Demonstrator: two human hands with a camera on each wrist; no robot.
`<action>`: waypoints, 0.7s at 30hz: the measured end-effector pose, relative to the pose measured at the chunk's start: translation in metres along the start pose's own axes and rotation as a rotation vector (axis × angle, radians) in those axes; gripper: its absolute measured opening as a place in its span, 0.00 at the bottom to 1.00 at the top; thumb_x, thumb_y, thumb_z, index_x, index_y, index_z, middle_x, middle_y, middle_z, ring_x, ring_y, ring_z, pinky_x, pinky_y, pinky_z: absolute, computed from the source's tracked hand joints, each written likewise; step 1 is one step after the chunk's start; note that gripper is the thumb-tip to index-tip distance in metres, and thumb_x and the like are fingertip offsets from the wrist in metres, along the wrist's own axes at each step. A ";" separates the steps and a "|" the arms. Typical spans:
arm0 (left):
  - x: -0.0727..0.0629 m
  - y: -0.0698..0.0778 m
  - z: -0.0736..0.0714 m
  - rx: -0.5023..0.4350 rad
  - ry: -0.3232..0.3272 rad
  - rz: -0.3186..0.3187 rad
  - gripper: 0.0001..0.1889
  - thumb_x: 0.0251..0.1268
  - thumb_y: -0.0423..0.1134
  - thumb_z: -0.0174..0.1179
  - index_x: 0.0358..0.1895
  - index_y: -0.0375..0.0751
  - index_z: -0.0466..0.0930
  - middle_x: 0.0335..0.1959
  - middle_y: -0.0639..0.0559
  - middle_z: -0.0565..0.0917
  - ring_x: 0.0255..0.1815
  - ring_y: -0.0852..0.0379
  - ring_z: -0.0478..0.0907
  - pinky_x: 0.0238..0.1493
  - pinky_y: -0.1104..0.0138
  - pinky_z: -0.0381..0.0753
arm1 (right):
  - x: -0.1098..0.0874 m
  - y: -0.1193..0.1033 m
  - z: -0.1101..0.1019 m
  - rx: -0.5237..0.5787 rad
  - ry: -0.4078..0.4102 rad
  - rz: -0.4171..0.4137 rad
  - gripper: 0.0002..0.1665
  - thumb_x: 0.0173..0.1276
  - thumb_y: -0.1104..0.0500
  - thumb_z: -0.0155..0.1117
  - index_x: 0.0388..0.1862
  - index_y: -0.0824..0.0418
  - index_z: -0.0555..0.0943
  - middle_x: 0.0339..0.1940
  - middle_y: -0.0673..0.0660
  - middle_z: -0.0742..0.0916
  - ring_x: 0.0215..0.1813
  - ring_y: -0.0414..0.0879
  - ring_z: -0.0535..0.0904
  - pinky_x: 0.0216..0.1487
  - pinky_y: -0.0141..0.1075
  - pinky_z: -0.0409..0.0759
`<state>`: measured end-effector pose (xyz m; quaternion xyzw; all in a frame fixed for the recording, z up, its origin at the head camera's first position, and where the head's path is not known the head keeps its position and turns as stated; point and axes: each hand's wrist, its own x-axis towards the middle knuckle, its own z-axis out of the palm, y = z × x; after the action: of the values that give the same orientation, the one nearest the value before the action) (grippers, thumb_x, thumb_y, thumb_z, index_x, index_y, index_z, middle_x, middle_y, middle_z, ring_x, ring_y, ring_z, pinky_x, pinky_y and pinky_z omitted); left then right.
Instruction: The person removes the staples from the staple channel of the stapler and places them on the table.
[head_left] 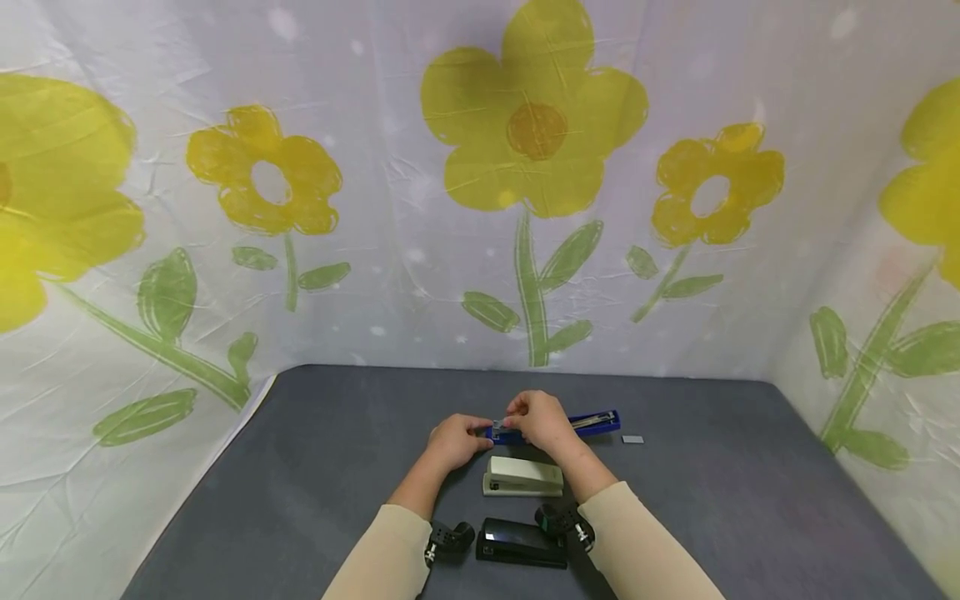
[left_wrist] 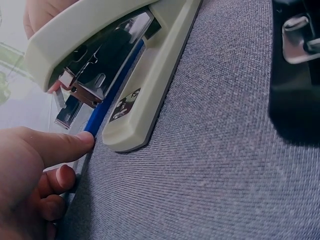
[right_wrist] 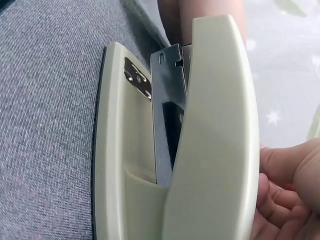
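Observation:
A blue stapler [head_left: 597, 422] lies opened out across the dark tabletop, its metal channel facing up. At its left end, my left hand [head_left: 452, 442] grips the base, thumb on the near edge and fingers on the far side. My right hand [head_left: 542, 421] is over the same end, its thumb and forefinger pinching a small silvery piece [left_wrist: 60, 98]; its exact kind is hard to tell. Just nearer stands a cream stapler [head_left: 525, 477], which hides much of the blue one in both wrist views. Most of the right fingers [right_wrist: 280, 200] show behind it in the right wrist view.
A black stapler [head_left: 521, 542] lies nearest, between the forearms. To the right of the blue stapler is a small grey strip [head_left: 632, 439], apparently staples. A flower-printed cloth [head_left: 405, 317] walls the table [head_left: 705, 500] at the back and sides.

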<state>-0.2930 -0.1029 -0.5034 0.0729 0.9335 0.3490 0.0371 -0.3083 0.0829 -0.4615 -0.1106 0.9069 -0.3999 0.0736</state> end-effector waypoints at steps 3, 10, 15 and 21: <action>-0.001 0.000 0.000 -0.004 -0.001 -0.005 0.19 0.65 0.41 0.71 0.59 0.46 0.87 0.21 0.57 0.77 0.22 0.60 0.71 0.34 0.62 0.66 | 0.000 0.000 0.000 0.003 -0.010 -0.001 0.10 0.70 0.62 0.71 0.48 0.65 0.87 0.32 0.52 0.86 0.25 0.45 0.79 0.28 0.38 0.79; 0.000 -0.001 0.000 0.002 0.011 0.010 0.18 0.65 0.41 0.71 0.58 0.46 0.88 0.21 0.57 0.77 0.23 0.60 0.71 0.34 0.62 0.67 | -0.001 -0.002 -0.001 -0.011 -0.004 -0.042 0.09 0.70 0.63 0.71 0.46 0.65 0.89 0.31 0.52 0.88 0.25 0.44 0.79 0.29 0.38 0.79; 0.000 -0.002 0.001 0.001 0.006 0.019 0.18 0.66 0.41 0.71 0.59 0.46 0.87 0.20 0.57 0.76 0.22 0.60 0.70 0.34 0.62 0.67 | -0.003 -0.005 -0.001 -0.044 0.019 -0.081 0.07 0.70 0.63 0.70 0.44 0.64 0.90 0.36 0.53 0.90 0.35 0.45 0.85 0.37 0.41 0.83; 0.001 -0.003 0.002 0.004 -0.004 0.024 0.19 0.67 0.41 0.69 0.60 0.46 0.86 0.20 0.57 0.75 0.22 0.59 0.69 0.35 0.61 0.67 | -0.005 -0.011 -0.007 -0.059 0.060 -0.122 0.09 0.71 0.62 0.69 0.46 0.65 0.89 0.40 0.56 0.90 0.41 0.49 0.86 0.41 0.43 0.83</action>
<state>-0.2940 -0.1041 -0.5067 0.0848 0.9332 0.3474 0.0346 -0.3036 0.0817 -0.4487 -0.1557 0.9116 -0.3799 0.0186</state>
